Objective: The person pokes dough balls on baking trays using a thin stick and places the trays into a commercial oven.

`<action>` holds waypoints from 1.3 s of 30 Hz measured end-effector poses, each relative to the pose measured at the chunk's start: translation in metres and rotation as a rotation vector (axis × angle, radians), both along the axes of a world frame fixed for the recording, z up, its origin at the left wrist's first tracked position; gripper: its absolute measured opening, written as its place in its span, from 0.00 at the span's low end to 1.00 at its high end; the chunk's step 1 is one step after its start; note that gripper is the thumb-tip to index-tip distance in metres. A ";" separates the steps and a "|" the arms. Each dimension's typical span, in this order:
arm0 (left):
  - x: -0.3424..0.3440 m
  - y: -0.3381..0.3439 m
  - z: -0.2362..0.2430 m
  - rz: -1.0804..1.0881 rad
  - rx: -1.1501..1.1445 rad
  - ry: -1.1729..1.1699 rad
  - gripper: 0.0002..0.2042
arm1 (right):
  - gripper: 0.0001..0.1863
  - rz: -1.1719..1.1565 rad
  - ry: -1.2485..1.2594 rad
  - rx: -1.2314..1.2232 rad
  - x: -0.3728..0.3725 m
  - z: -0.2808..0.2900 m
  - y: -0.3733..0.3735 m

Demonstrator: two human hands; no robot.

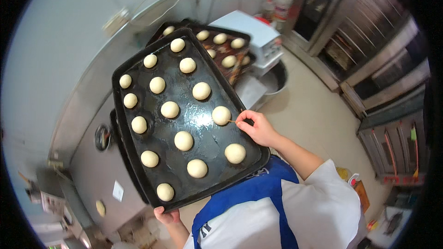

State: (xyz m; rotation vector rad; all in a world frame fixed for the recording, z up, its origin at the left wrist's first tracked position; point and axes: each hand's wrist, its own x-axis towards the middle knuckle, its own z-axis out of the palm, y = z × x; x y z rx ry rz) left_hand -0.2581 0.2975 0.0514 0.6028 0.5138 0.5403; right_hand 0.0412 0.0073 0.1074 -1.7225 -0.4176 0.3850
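Black metal gleams under the light: a large baking tray (207,131) sits right in front of the worker's blue apron (258,185), carrying fifteen pale dough balls (183,141), set apart from one another. I see the left hand (168,216) clasping the tray's near left corner, thumb at the rim; its other fingers are hidden from me. Over the right edge, the right hand (256,127) pinches a thin stick (232,121) between thumb and fingers, its tip at the side of one ball. Another dark tray (127,157) shows beneath the left edge, beside a grey table (85,170). Beyond the far edge, a further tray (233,31) of dough balls lies near a white appliance (251,30).
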 end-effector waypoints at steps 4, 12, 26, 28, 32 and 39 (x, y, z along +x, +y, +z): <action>0.094 -0.034 0.012 -0.140 0.034 -0.017 0.37 | 0.06 -0.174 0.010 0.076 0.029 0.005 -0.065; 0.507 -0.435 0.039 -0.693 -0.055 -0.113 0.33 | 0.06 -0.764 -0.124 -0.019 0.204 0.079 -0.550; 0.950 -0.992 0.211 -1.339 0.195 -0.457 0.36 | 0.05 -1.302 -0.354 -0.150 0.397 0.198 -1.038; 0.955 -0.993 0.218 -1.347 0.147 -0.496 0.36 | 0.06 -1.292 -0.396 -0.153 0.401 0.201 -1.043; 0.969 -0.993 0.227 -1.468 0.131 -0.537 0.36 | 0.08 -1.301 -0.354 -0.194 0.400 0.216 -1.052; 0.977 -1.015 0.244 -1.461 0.036 -0.581 0.29 | 0.11 -1.341 -0.377 -0.211 0.394 0.238 -1.066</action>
